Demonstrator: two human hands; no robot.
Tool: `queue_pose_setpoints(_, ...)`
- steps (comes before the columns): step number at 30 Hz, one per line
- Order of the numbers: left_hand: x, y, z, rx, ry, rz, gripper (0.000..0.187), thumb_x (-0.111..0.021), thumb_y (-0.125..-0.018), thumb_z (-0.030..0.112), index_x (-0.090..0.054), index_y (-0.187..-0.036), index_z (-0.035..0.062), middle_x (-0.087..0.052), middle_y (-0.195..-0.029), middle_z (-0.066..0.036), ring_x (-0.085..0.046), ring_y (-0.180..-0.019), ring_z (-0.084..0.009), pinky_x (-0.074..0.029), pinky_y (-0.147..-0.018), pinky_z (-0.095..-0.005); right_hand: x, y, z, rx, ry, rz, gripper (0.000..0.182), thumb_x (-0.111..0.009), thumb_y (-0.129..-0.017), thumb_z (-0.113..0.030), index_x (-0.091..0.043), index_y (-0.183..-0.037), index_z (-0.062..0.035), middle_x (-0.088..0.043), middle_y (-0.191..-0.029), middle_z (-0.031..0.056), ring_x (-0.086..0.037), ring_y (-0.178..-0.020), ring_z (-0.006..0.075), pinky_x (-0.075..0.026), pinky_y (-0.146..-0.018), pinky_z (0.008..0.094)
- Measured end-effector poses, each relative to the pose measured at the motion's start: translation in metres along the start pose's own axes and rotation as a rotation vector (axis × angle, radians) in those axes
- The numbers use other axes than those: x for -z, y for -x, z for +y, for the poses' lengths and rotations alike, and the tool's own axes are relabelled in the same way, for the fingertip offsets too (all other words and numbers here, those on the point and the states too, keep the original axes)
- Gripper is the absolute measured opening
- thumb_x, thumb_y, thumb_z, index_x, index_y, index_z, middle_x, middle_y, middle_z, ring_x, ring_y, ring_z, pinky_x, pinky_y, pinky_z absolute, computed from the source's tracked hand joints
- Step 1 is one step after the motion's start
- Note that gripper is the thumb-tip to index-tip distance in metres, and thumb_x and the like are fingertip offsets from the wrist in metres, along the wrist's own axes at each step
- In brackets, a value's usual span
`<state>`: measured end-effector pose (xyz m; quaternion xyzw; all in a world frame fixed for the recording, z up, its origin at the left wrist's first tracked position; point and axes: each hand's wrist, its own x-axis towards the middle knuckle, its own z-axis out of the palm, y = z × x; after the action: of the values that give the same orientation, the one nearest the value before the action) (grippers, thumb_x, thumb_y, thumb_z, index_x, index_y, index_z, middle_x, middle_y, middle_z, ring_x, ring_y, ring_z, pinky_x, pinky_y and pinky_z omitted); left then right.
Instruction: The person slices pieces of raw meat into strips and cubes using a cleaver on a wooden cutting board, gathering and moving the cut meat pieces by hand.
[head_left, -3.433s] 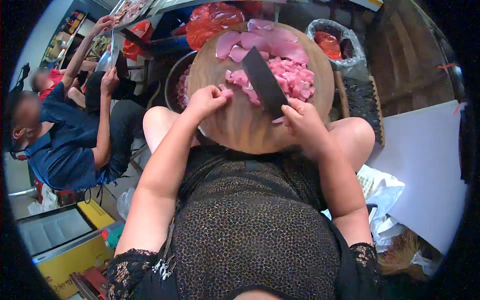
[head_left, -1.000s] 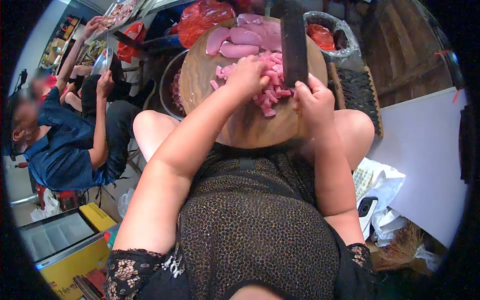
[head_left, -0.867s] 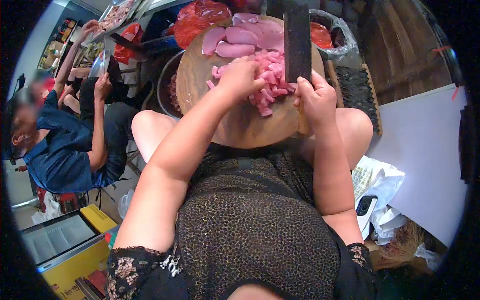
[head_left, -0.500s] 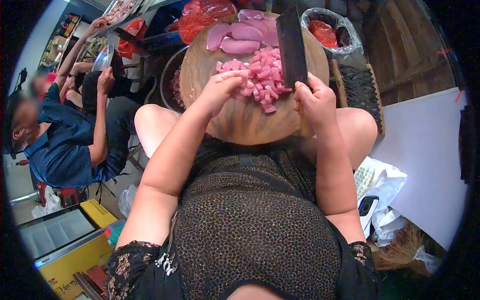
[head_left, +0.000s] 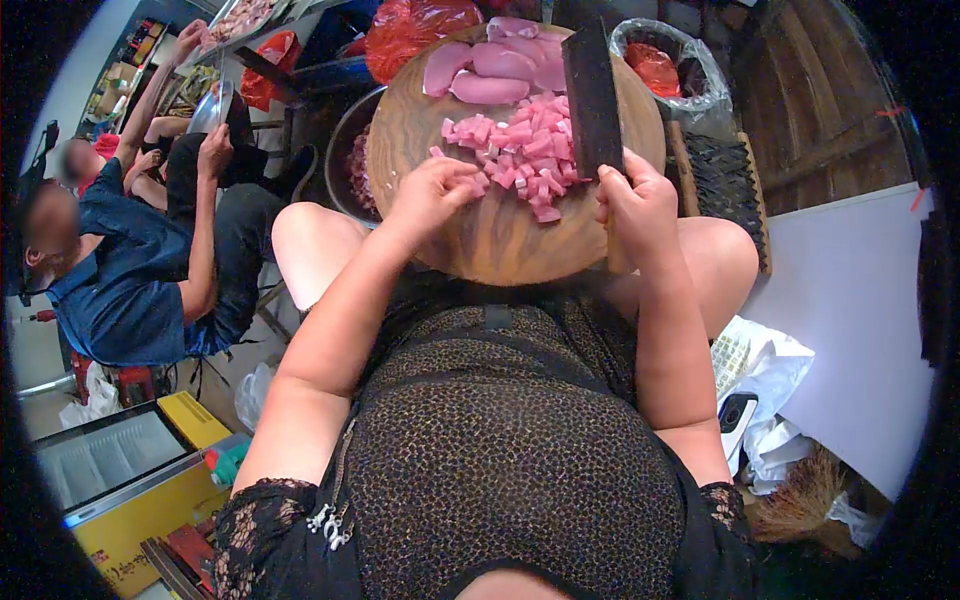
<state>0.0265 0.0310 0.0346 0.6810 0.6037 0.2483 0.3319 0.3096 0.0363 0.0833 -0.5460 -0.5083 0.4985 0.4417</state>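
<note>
A round wooden chopping board (head_left: 500,245) sits before me between my knees. In my right hand (head_left: 640,205) is a cleaver (head_left: 594,95), its fingers wrapped round the handle and its dark, broad blade upright at the right side of a pile of diced pink meat (head_left: 530,145). My left hand (head_left: 437,195) is at the left of that pile, fingers bent and drawn together, with bits of diced meat showing at the fingertips. Behind the pile, at the board's far edge, lie several larger slabs of pink meat (head_left: 503,62).
A metal bowl of meat (head_left: 345,150) is partly under the board's left side. Beyond are a red plastic bag (head_left: 415,35) and a lined bin (head_left: 668,65). A person in blue (head_left: 130,275) sits at left holding a metal bowl (head_left: 210,108). A white bag (head_left: 770,365) lies at right.
My left hand has drawn back slightly to the left and towards me, away from the main pile, its fingers more bent. The cleaver stays nearly in place in my right hand.
</note>
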Motion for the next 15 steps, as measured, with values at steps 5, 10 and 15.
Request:
queue_pose_setpoints(5,0.004,-0.027,-0.026,-0.031,-0.35,0.288,0.036,-0.067,-0.078,0.016,-0.066,-0.111,0.0011,-0.064,-0.096,-0.016,-0.061,-0.1,-0.0328,-0.048,-0.09,-0.0419,-0.001,-0.001,0.002,-0.014,-0.032,-0.01,0.023,-0.058,-0.093,-0.012,-0.065,-0.113,-0.0034,-0.056,-0.066,-0.0017,-0.053,-0.053,0.006,-0.044,-0.048,0.0228)
queue_pose_setpoints(10,-0.018,-0.068,-0.035,0.004,-0.361,0.44,0.032,-0.063,-0.078,0.016,-0.069,-0.108,0.0061,-0.065,-0.102,-0.017,-0.059,-0.103,-0.0352,-0.046,-0.094,-0.0453,-0.001,-0.004,0.006,0.003,-0.057,-0.028,0.023,-0.058,-0.093,-0.012,-0.065,-0.113,-0.0031,-0.056,-0.066,-0.0018,-0.053,-0.053,0.0059,-0.045,-0.048,0.023)
queue_pose_setpoints(15,-0.008,-0.076,-0.004,0.044,-0.46,0.336,0.025,-0.063,-0.079,0.019,-0.074,-0.099,0.0116,-0.065,-0.105,-0.017,-0.06,-0.105,-0.0358,-0.047,-0.094,-0.0448,0.002,-0.006,0.007,0.005,-0.041,-0.031,0.022,-0.058,-0.093,-0.012,-0.065,-0.112,-0.0025,-0.056,-0.066,-0.0018,-0.053,-0.053,0.0062,-0.045,-0.049,0.0232)
